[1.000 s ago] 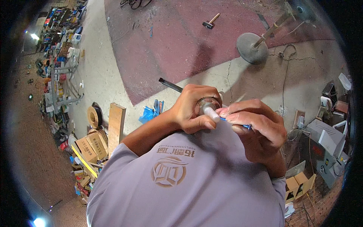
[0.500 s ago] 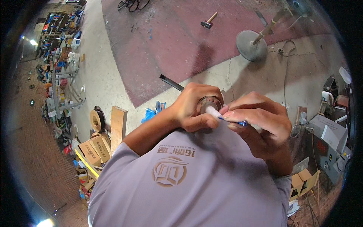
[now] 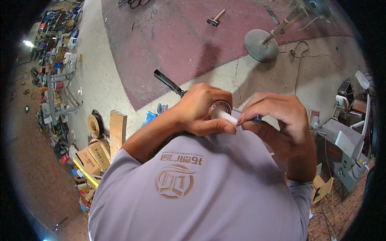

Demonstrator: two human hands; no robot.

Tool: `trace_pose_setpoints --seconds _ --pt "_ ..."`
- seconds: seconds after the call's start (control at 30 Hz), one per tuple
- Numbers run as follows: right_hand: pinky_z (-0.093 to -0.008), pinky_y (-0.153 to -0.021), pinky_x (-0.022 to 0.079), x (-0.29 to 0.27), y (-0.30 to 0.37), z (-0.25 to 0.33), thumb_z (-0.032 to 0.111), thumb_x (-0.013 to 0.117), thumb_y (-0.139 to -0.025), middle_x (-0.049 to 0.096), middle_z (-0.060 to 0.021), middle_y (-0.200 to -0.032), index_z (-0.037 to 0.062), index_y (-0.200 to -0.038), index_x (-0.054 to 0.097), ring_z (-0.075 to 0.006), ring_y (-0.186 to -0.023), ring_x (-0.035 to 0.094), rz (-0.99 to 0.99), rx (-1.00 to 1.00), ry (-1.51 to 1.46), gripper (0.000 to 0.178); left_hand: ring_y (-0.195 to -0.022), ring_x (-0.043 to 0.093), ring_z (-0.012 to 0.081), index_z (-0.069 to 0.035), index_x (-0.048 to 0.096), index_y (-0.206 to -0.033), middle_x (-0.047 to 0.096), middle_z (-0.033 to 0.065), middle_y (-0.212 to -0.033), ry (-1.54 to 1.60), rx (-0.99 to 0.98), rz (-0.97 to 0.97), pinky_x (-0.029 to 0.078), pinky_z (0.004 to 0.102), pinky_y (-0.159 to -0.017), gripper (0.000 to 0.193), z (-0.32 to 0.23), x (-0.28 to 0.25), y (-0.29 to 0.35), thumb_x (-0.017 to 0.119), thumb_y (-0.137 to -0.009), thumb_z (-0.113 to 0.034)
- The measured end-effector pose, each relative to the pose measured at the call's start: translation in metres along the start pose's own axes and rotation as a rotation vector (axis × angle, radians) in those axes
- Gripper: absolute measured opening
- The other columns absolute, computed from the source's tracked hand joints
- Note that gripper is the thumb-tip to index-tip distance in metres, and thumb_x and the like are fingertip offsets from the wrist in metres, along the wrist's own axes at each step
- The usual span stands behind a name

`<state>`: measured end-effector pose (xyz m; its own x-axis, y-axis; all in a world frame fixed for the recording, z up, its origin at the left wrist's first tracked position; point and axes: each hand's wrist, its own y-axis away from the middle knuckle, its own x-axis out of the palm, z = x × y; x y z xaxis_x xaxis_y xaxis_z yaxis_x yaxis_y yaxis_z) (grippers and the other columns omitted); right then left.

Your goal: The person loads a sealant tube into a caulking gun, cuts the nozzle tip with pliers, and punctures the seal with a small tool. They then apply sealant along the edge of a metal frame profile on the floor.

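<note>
My left hand (image 3: pixel 201 110) is wrapped round what looks like a caulking gun, in front of my chest. Its black end (image 3: pixel 167 82) sticks out to the upper left, beyond the knuckles. On the other side a round metal collar (image 3: pixel 219 106) surrounds a white tapered nozzle (image 3: pixel 226 116), which points right. Fingers of my right hand (image 3: pixel 277 114) pinch a slim blue tool (image 3: pixel 257 118) close beside the nozzle's tip. Most of that tool is hidden by the fingers, and its kind cannot be made out.
On the floor ahead lies a dark red mat (image 3: pixel 169 52) with a hammer (image 3: pixel 216 18) on it. A round-based stand (image 3: pixel 259 48) is at the upper right. Cardboard boxes (image 3: pixel 93 156) and a wooden board (image 3: pixel 118 130) are at left; a grey machine (image 3: pixel 341 140) stands at right.
My right fingers have closed further over the blue tool, so less of it shows. The caulking gun's black end has shifted left and up a little. The whole view has turned slightly.
</note>
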<state>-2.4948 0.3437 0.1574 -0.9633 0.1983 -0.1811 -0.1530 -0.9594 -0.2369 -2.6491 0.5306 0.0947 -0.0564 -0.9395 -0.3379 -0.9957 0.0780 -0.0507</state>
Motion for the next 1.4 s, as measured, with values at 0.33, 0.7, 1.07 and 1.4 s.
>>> trace_pose_setpoints --seconds 0.33,0.7,1.07,1.4 --pt "-0.0333 -0.065 0.054 0.009 0.007 -0.018 0.007 0.072 -0.091 0.07 -0.0158 -0.088 -0.0019 -0.097 0.069 -0.0241 -0.073 0.068 -0.186 -0.278 0.1 0.011 -0.063 0.062 0.0307 -0.001 0.065 -0.083 0.061 0.0139 -0.069 0.175 -0.061 -0.006 0.047 0.039 -0.059 0.054 -0.006 -0.004 -0.005 0.078 -0.081 -0.053" --pt "-0.0361 -0.065 0.054 -0.005 0.011 0.006 -0.001 0.075 -0.08 0.068 -0.0143 -0.086 -0.0015 -0.096 0.068 -0.0285 -0.074 0.068 -0.127 -0.161 0.297 0.017 -0.065 0.063 0.0349 -0.001 0.067 -0.083 0.062 0.0165 -0.068 0.084 -0.072 0.001 0.047 0.0404 -0.061 0.057 -0.004 0.004 -0.011 0.076 -0.081 -0.058" --pt "-0.0365 -0.061 0.054 -0.007 0.002 -0.026 -0.002 0.077 -0.071 0.067 -0.0125 -0.087 -0.0038 -0.098 0.068 -0.0262 -0.071 0.066 -0.1 -0.533 0.196 0.028 -0.067 0.065 0.0348 0.0 0.068 -0.084 0.063 0.0178 -0.071 0.113 -0.1 0.039 0.048 0.0401 -0.063 0.06 -0.008 0.001 -0.012 0.074 -0.082 -0.059" --pt "-0.0366 -0.062 0.055 -0.015 0.002 -0.009 0.0 0.078 -0.073 0.067 -0.0132 -0.087 -0.0043 -0.097 0.068 -0.0286 -0.073 0.067 -0.012 -0.447 0.321 0.027 -0.067 0.066 0.034 0.002 0.068 -0.083 0.064 0.0176 -0.071 0.092 -0.138 0.074 0.049 0.0406 -0.064 0.065 -0.009 0.001 -0.011 0.071 -0.084 -0.063"
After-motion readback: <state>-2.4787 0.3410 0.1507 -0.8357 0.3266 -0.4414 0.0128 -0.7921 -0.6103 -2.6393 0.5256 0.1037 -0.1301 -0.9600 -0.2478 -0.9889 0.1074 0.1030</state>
